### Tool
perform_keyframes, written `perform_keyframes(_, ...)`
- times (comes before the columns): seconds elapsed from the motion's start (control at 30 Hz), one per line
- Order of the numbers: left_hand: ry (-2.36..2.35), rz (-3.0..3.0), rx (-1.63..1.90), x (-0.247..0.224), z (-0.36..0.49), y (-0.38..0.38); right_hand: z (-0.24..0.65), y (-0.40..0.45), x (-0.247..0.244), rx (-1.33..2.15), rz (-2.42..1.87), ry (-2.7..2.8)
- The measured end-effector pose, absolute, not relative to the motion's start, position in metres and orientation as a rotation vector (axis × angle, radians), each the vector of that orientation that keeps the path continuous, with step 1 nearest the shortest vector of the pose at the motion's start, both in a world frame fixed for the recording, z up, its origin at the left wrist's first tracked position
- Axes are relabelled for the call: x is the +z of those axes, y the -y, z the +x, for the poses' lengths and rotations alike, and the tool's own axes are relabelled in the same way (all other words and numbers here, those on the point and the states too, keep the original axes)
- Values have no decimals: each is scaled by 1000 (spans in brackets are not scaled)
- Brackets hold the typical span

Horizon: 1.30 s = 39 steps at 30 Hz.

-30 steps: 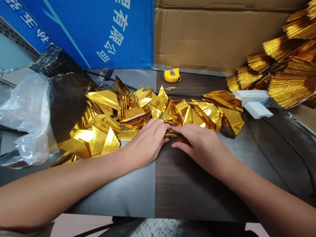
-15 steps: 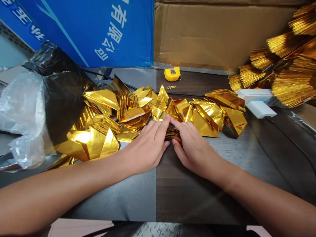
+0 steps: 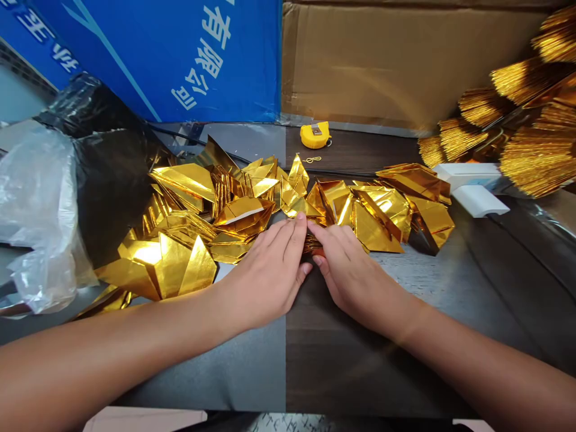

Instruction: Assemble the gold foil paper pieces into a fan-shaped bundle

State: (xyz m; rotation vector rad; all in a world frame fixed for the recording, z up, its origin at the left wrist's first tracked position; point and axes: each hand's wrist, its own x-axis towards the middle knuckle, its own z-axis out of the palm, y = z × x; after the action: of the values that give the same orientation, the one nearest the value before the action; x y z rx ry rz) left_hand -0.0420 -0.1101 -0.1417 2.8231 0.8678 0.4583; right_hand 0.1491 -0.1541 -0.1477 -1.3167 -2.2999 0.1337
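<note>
White Chinese characters are printed on the blue board (image 3: 180, 54) at the far left; they run tilted and are cut off by the top edge, so only part of the wording, "有限公司", can be read. No writing can be made out on the brown cardboard (image 3: 382, 66) beside it, nor on the yellow tape measure (image 3: 315, 134) lying at its foot. A small gold stack (image 3: 312, 241) is pressed between the two hands at the middle of the table (image 3: 315, 360), at the near edge of the gold pile (image 3: 234, 216). The left hand (image 3: 270, 270) is laid flat and nearly fully open, its fingertips resting on the stack's left side. The right hand (image 3: 351, 270) is likewise spread, with the thumb tucked against the stack's near edge and the forefinger over its top. Most of the stack is hidden under the fingers, so its shape cannot be told. Further folded gold pieces (image 3: 405, 204) are spread to the right. A clear bag (image 3: 40, 204) and a black bag (image 3: 112, 168) are seen at the left, the clear one cut off by the edge. Gold fans (image 3: 531, 138) at the far right are also cut off, and a white plug block (image 3: 472, 186) is partly hidden beneath them.
</note>
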Motion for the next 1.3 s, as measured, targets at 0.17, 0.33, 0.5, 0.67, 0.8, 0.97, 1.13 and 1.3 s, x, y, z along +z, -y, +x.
perform_keyframes(0.17,-882,2865,448,-141,-41,110,149,154,-147,167,-1320,2310)
perform_keyframes(0.33,-834,2895,535,-135,-42,106,150,152,-145,231,-1302,2272)
perform_keyframes(0.5,-844,3062,457,-137,-43,105,150,151,-144,141,-1293,2299)
perform_keyframes(0.67,-846,3099,442,-139,-43,107,151,150,-144,155,-1256,2315)
perform_keyframes(0.8,-901,3119,436,-139,-41,108,150,151,-145,113,-1267,2330)
perform_keyframes(0.97,-805,3058,490,-136,-42,104,151,150,-146,231,-1285,2294)
perform_keyframes(1.13,-782,2821,534,-129,-45,97,151,149,-146,345,-1294,2268)
perform_keyframes(1.3,-841,2642,522,-125,-46,92,154,151,-142,432,-1278,2250)
